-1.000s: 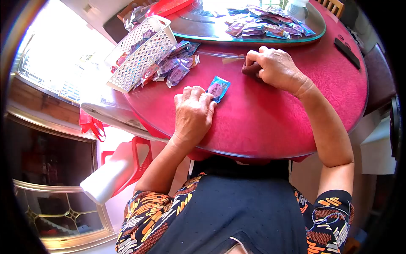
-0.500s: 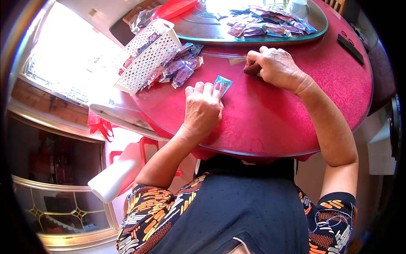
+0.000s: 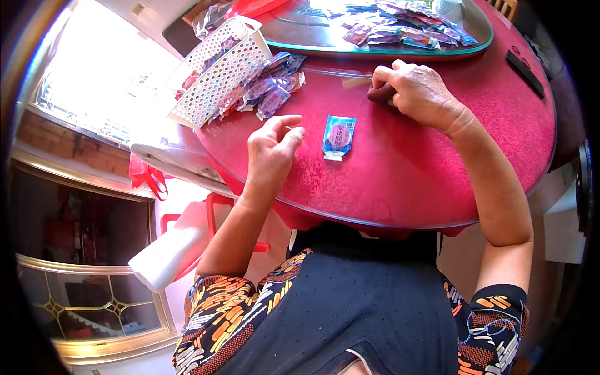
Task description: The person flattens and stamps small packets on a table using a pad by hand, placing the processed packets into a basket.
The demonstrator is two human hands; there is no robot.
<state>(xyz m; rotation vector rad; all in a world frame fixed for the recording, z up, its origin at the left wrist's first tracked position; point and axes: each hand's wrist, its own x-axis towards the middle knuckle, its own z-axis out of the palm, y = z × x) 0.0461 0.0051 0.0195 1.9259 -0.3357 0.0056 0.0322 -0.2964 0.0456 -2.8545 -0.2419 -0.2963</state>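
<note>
A small blue packet [image 3: 339,137] with a purple oval and printed characters lies flat on the red tabletop [image 3: 387,187], between my two hands. Just to its left hovers my left hand [image 3: 273,147], thumb and index finger slightly apart, with nothing visible in it. My right hand [image 3: 420,94] is farther up on the right, its fingers closed around a small dark brown object [image 3: 382,94]. Most of that object is covered by the fingers, so its kind cannot be made out.
A white perforated basket [image 3: 219,81] leans at the upper left, with purple packets [image 3: 272,87] heaped beside it. More packets [image 3: 406,25] cover part of the glass turntable [image 3: 312,37]. A dark flat object [image 3: 525,73] lies near the right edge. A red-framed chair [image 3: 215,215] stands below left.
My left hand has lifted off the blue packet and drawn left, leaving it fully visible and turned more upright. My right hand keeps its hold on the brown object.
</note>
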